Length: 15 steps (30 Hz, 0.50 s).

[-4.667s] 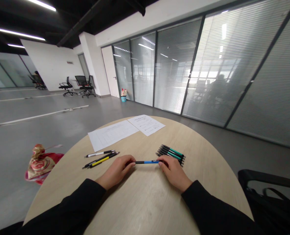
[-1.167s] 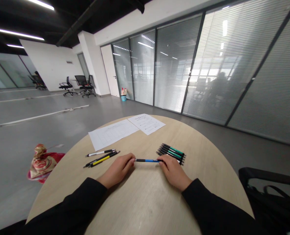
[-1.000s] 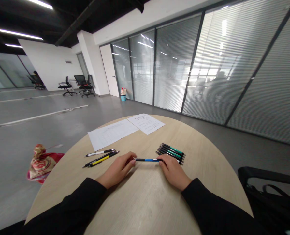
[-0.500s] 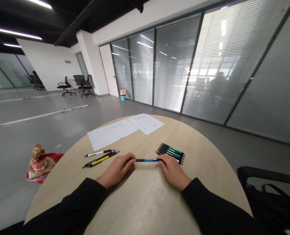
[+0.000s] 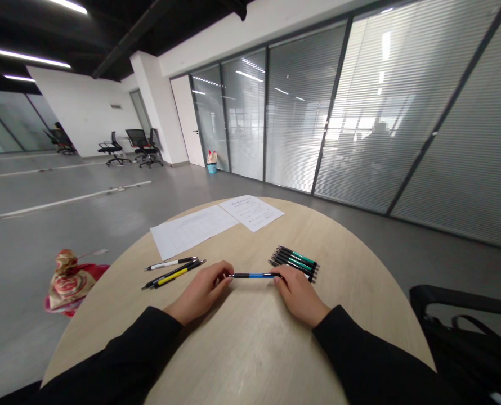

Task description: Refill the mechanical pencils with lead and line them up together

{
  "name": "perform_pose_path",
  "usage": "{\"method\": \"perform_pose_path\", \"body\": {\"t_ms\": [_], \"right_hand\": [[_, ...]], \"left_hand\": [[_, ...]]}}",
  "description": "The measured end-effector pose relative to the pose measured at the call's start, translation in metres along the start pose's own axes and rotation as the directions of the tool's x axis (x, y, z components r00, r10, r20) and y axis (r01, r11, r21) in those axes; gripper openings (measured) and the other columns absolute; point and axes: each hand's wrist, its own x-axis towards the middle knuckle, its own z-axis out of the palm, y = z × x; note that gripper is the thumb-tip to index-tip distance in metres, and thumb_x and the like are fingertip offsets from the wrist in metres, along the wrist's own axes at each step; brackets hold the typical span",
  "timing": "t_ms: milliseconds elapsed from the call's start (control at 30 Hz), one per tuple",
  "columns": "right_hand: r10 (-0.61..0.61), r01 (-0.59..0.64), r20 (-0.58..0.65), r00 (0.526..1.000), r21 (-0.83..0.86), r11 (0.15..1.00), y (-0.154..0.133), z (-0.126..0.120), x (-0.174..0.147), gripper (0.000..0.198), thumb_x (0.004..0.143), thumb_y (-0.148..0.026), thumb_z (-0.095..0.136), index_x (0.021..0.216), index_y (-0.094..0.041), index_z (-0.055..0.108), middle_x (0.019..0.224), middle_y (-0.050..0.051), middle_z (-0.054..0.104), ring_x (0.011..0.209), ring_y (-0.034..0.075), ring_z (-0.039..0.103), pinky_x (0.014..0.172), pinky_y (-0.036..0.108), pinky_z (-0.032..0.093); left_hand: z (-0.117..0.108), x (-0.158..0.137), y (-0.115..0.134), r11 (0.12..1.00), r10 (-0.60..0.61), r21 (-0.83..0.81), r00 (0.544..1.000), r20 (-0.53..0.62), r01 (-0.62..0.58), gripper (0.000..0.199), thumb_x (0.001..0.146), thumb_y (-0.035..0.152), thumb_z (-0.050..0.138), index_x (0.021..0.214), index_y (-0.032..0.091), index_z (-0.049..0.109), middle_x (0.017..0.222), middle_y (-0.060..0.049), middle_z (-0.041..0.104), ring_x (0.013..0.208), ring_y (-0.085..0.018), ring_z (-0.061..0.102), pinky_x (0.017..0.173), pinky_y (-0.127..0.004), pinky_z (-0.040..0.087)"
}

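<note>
A blue and black pen (image 5: 254,275) lies level between my two hands just over the tabletop. My left hand (image 5: 204,289) pinches its tip end with thumb and fingers. The opposite end is gripped by my right hand (image 5: 299,292), whose fingers hide that part. Beyond the right hand, several black and green pens (image 5: 296,259) lie side by side in a row, some partly covered by the hand. To the left of my left hand rest a white pen (image 5: 170,264), a yellow pen (image 5: 177,274) and a dark pen (image 5: 161,279) close together.
Two printed sheets (image 5: 193,230) lie at the far side of the round wooden table (image 5: 250,349). A black chair (image 5: 461,304) stands at the right edge. On the floor to the left sits a red and tan bag (image 5: 71,284).
The fingers of my left hand have lifted slightly at the pen's tip. The pen and my right hand stay practically in place.
</note>
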Motion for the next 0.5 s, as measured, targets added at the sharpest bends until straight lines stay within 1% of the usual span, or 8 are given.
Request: {"method": "perform_pose_path", "body": {"t_ms": [333,500], "right_hand": [[-0.004,0.004,0.003,1.0,0.001,1.0,0.001,0.0004,-0.0004,0.022,0.093,-0.013,0.05,0.104,-0.016,0.068,0.105,0.009,0.071,0.099,0.021,0.064,0.091,0.035,0.048],[-0.006,0.006,0.0,1.0,0.0,1.0,0.0004,0.0007,-0.0002,0.022,0.092,-0.011,0.05,0.103,-0.017,0.068,0.104,0.009,0.071,0.098,0.021,0.065,0.091,0.035,0.048]], "left_hand": [[-0.0003,0.0003,0.0008,1.0,0.006,0.008,1.0,0.019,-0.007,0.03,0.1,0.038,0.039,0.089,0.019,0.059,0.082,-0.004,0.065,0.075,-0.021,0.058,0.071,-0.032,0.043],[0.0001,0.0011,0.0,1.0,0.018,0.014,0.999,0.038,-0.019,0.035,0.101,0.039,0.035,0.082,0.019,0.057,0.078,-0.004,0.065,0.072,-0.02,0.057,0.071,-0.032,0.043]]}}
